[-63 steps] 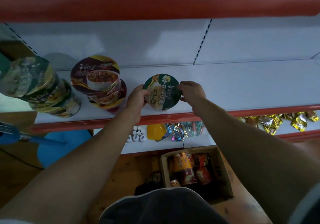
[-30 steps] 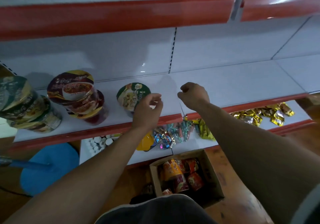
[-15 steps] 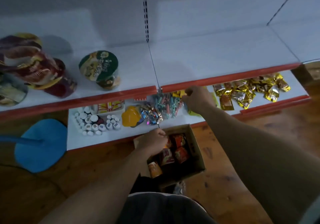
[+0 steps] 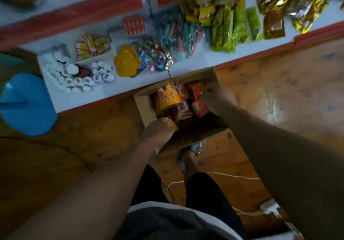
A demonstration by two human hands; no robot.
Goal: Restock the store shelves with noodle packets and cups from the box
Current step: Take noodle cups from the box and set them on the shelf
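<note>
I'm seeing my left hand (image 4: 158,133) curling round an orange noodle cup (image 4: 172,125) at the cardboard box's (image 4: 143,105) near-left corner, hiding most of it. I'm counting one bigger orange cup (image 4: 168,98) and four blurred red cups (image 4: 183,111). My right hand (image 4: 217,98) is resting inside by the right wall, fingers hidden, so I can't tell its grip.

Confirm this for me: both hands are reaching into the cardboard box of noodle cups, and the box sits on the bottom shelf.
Wrong on one point. The left hand and right hand do reach into the cardboard box of noodle cups, but the box sits on the wooden floor in front of the bottom shelf, as the head view shows.
</note>
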